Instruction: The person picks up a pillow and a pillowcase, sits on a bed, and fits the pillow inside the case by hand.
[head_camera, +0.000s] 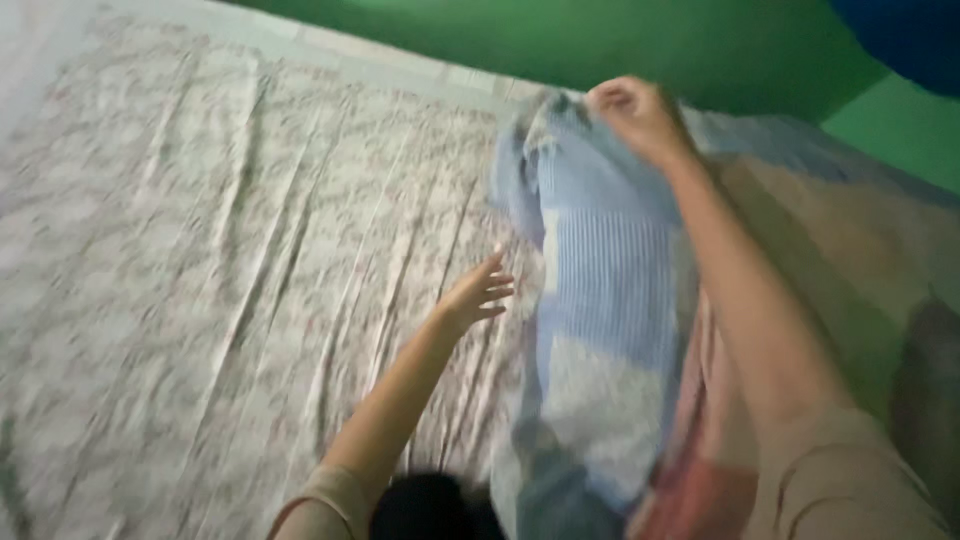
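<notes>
Head view, blurred by motion.

Right hand (640, 118): upper centre-right of frame, fingers curled tight on the top edge of the cloth (610, 330). The cloth hangs down from that grip, directly beneath the hand and along the left side of the right forearm, reaching the bottom edge of the frame.

Left hand (478, 293): centre of frame, fingers spread wide, holding nothing. It sits just left of the cloth's left edge, near it; whether it touches cannot be told. It hovers over or rests on the sheet (230, 260); which of the two is unclear.

Cloth, appearance: pale blue, with fine vertical ribbing or narrow stripes through the middle part. A lighter, whitish-grey panel lies lower down. Upper part is bunched and folded where the hand gathers it. To the lower right of it a pink-red fabric (700, 470) shows beside the right forearm; whether it belongs to the same piece cannot be told.

Surroundings: the sheet is pale with a small floral print, creased in long lines, and fills the left and centre of the frame. It covers a bed (400, 65) whose pale edge shows along the upper left. A green wall (640, 40) runs across the top.
</notes>
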